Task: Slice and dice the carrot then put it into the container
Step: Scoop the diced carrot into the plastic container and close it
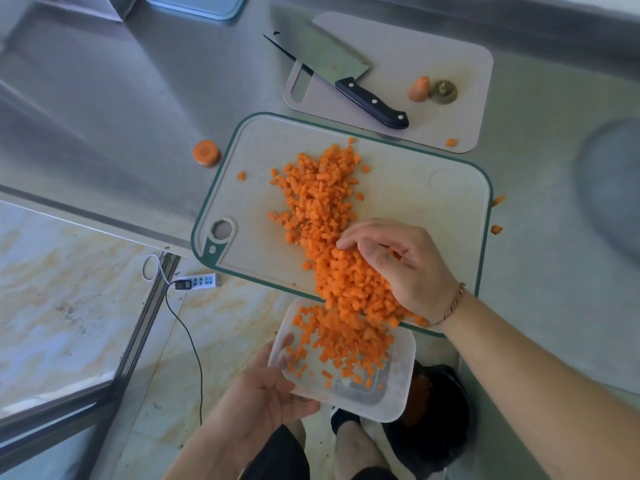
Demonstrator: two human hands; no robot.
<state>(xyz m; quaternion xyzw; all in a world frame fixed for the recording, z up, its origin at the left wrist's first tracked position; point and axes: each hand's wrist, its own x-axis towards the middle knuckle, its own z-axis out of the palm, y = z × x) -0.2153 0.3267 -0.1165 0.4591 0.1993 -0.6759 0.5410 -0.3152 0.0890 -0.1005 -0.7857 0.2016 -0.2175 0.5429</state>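
In the clear container [398,386], diced carrot [341,344], left hand [258,400] beneath.

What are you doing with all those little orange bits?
Those are diced carrot pieces on the green-edged cutting board. The right hand is sweeping them off the board's near edge. The left hand holds a clear plastic container just below that edge, and some pieces have already landed in it. Most of the pile is still on the board. The cleaver lies on a second board farther back, beside two carrot ends.
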